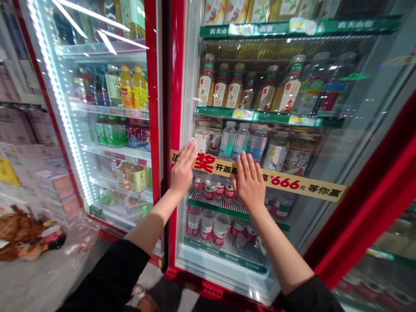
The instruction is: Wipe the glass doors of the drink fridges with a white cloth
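Note:
My left hand lies on the glass door of the fridge, over the left part of a yellow promotional strip. A small white crumpled wipe shows at its fingertips, pressed to the door; most of it is hidden under the fingers. On the same strip, further right, my right hand rests flat with its fingers stretched out and no object visible in it. Behind the glass stand drink bottles on green-edged shelves.
A second lit drinks fridge stands at the left, and a red door frame slants along the right. Stacked cartons, a clear plastic bag and a dark bottle are at lower left. My foot shows below.

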Available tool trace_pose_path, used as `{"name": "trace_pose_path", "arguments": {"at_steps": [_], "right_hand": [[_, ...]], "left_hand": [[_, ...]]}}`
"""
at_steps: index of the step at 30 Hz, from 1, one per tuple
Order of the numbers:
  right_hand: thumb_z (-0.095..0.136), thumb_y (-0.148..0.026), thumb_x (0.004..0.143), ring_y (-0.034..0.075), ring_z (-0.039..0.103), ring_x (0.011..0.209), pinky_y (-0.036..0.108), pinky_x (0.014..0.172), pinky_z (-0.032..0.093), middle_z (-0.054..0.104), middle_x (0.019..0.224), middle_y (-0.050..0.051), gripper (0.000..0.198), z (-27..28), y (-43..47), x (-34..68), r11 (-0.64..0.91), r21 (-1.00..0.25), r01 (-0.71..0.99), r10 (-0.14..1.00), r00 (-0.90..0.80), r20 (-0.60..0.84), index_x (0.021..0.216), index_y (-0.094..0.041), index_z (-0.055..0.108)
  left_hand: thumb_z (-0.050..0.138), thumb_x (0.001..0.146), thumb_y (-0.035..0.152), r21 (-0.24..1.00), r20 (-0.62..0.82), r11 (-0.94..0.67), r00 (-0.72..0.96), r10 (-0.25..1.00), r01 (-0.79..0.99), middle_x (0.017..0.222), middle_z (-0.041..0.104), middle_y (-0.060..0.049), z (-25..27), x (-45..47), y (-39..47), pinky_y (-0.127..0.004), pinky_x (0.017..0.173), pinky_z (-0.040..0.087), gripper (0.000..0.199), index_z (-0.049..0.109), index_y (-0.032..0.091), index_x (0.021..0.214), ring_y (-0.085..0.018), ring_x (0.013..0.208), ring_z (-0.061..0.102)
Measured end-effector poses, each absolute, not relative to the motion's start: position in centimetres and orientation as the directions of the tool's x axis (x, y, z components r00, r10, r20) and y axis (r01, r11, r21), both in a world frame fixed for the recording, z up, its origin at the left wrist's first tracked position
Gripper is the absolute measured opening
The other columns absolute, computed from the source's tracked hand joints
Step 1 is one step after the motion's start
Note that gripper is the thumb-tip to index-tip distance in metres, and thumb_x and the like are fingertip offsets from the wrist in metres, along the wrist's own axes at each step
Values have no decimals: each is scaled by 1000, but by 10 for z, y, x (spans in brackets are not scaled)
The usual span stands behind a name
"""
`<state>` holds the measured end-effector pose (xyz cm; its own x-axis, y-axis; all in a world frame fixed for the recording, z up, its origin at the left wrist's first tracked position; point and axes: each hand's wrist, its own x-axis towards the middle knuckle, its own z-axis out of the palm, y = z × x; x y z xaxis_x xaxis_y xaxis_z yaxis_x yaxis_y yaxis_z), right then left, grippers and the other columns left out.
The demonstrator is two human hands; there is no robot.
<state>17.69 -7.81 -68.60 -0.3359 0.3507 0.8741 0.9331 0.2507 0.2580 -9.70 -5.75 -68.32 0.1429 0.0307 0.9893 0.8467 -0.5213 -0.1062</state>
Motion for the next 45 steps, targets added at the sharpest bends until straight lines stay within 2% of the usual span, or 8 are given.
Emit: {"name": "trace_pose_path", "arguments": {"at_steps": [4, 12, 20, 29, 32, 35, 39, 45], "right_hand": [[43, -31, 112, 30, 45, 168, 52, 135, 45, 45, 180, 11, 72, -687, -78, 176, 283, 230, 931, 335, -321, 886, 181, -17, 30], [41, -30, 111, 29, 46, 167, 52, 136, 44, 46, 179, 4, 69, -680, -88, 194, 339, 251, 907, 406, -382, 830, 180, -25, 34], [47, -28, 111, 26, 55, 162, 48, 134, 49, 51, 176, 1, 71, -700, -86, 249, 364, 295, 883, 366, -427, 827, 180, -32, 31], [48, -37, 114, 33, 53, 163, 58, 136, 44, 42, 181, 9, 86, -719, -82, 241, 277, 148, 949, 255, -221, 941, 184, -28, -1], [48, -37, 114, 34, 50, 165, 61, 136, 42, 39, 183, 9, 88, -725, -83, 244, 284, 106, 953, 252, -181, 951, 183, -29, -5], [50, -37, 112, 34, 49, 165, 61, 136, 43, 41, 182, 8, 89, -735, -83, 251, 309, 124, 943, 281, -215, 935, 183, -29, -3], [51, -37, 112, 32, 48, 166, 57, 135, 45, 43, 181, 7, 87, -741, -83, 254, 309, 150, 939, 302, -247, 921, 184, -28, 3], [48, -34, 111, 32, 46, 168, 58, 136, 44, 48, 179, 5, 76, -733, -92, 245, 269, 70, 961, 363, -168, 916, 182, -27, 24]], "left_hand": [[33, 104, -8, -145, 988, -516, 152, -30, 844, 176, 54, -1, -674, -55, -54, -45, 138, 48, 89, 21, 31, 183, -23, 168, 43], [35, 104, -7, -345, 901, -578, 433, 17, 740, 167, 64, -1, -697, -74, -74, -40, 134, 52, 87, 26, 32, 182, -22, 159, 56], [33, 102, -9, -182, 972, -545, 232, 24, 818, 178, 50, 0, -664, -48, -65, -50, 138, 48, 93, 21, 34, 183, -22, 170, 39], [31, 102, -8, -309, 886, -594, 452, 104, 743, 181, 45, 1, -678, -6, -77, -46, 139, 47, 97, 0, 34, 184, -19, 172, 32], [32, 104, -7, -334, 865, -631, 493, 90, 701, 179, 48, 3, -678, -18, -81, -44, 137, 49, 96, 6, 39, 183, -16, 170, 37], [33, 106, -5, -264, 906, -647, 414, 88, 715, 181, 44, 4, -669, -8, -77, -50, 141, 44, 92, 12, 41, 183, -19, 171, 36], [32, 107, -3, -177, 951, -598, 292, 100, 781, 186, 36, 2, -659, 33, -69, -58, 144, 37, 93, 0, 39, 184, -24, 175, 27], [31, 103, -6, -265, 906, -640, 414, 92, 722, 183, 41, 2, -672, 56, -75, -50, 144, 39, 98, -4, 36, 183, -19, 175, 27]]}}
